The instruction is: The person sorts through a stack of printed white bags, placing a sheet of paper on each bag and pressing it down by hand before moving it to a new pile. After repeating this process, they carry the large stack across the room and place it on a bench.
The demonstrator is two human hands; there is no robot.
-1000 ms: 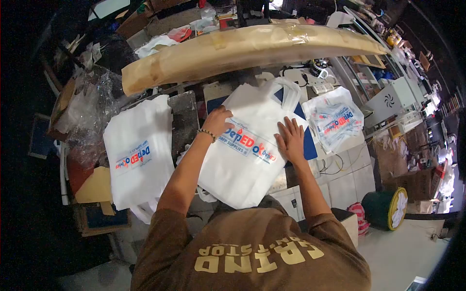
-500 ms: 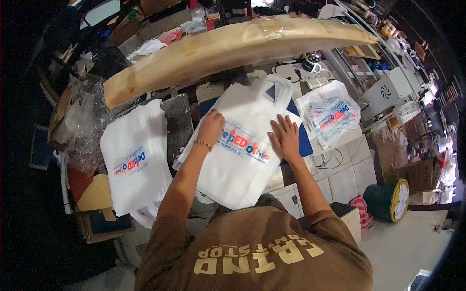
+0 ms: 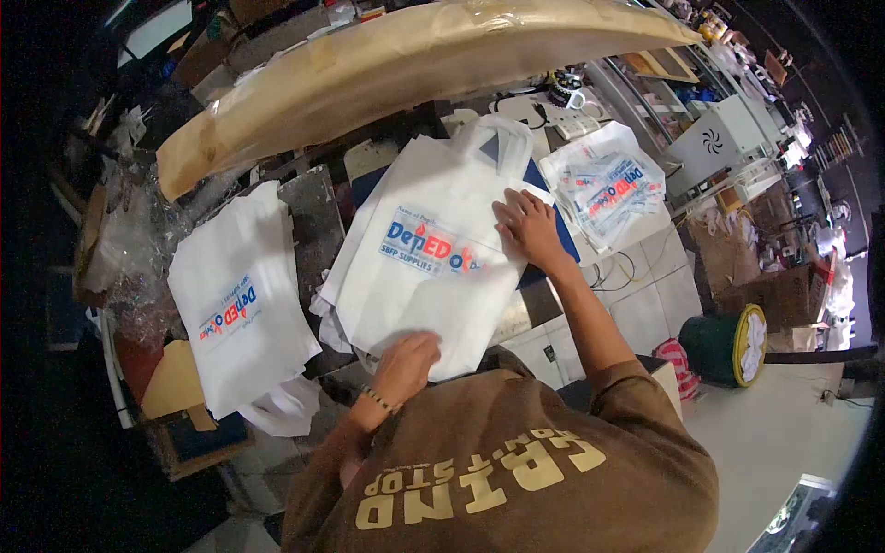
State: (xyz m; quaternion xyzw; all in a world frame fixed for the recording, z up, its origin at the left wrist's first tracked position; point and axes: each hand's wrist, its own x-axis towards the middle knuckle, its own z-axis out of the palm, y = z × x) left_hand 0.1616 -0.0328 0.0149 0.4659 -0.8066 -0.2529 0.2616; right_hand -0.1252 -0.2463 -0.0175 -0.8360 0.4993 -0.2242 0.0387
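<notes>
A white bag [image 3: 433, 313] with loop handles lies in front of me, printed "DepED" and "SBFP SUPPLIES" in blue and red. My left hand [image 3: 407, 359], a beaded bracelet at its wrist, is at the bag's near edge with fingers curled together on it. My right hand [image 3: 533, 229] rests with fingers spread on the bag's right side, beside the print. Under the bag, parts of a dark blue board [image 3: 564, 241] show. On the left lies a stack of similar white printed bags [image 3: 235, 258]. Small printed sheets [image 3: 613, 189] are piled on white material at the right.
A long brown wrapped board [image 3: 415, 69] spans the far side of the work area. At the right stand a white machine [image 3: 714, 143] and a green bin [image 3: 714, 346] with a yellow rim. A cup [image 3: 564, 90] sits behind the bag. Clear plastic [image 3: 138, 221] is heaped at the left.
My left hand has moved from the print's left side down to the bag's near edge. My right hand stays on the right side. The camera view has shifted slightly.
</notes>
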